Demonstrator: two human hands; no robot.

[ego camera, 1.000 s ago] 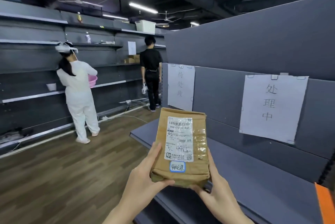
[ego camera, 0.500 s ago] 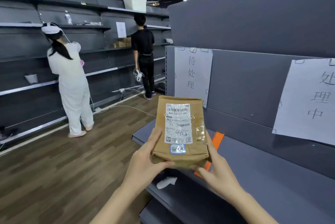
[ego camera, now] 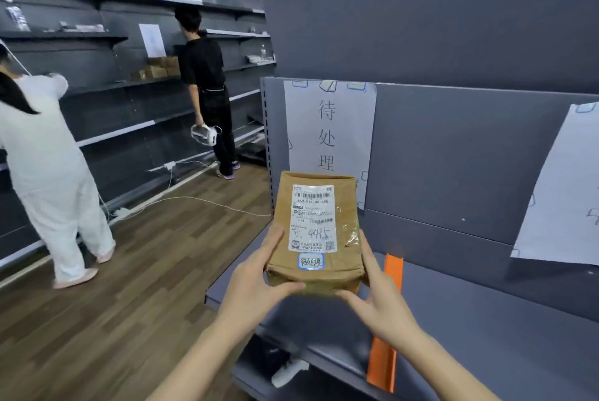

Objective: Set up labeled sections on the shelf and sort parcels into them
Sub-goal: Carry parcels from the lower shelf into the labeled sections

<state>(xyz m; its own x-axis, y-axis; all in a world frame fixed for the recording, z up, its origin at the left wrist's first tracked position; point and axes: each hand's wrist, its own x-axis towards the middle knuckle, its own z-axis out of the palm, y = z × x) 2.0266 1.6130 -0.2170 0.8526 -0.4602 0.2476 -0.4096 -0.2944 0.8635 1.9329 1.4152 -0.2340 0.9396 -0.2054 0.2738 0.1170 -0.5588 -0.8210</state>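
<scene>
Now, two hands, left (ego camera: 256, 284) and right (ego camera: 379, 300), gripping one parcel (ego camera: 316, 232) (brown), two paper labels (ego camera: 329, 128).

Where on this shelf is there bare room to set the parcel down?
Bare shelf below the left paper sign, left of the orange strip. More bare board right of the strip, under the second sign. Nowhere crowded.

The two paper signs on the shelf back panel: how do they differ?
The left sign is fully in frame apart from its lower part behind the parcel; the right sign is cut off by the picture's edge. The left sign's characters read 待处理; the right sign shows only a stroke fragment. The left sign hangs straight, the right looks tilted. Both are white sheets taped to the grey panel.
</scene>
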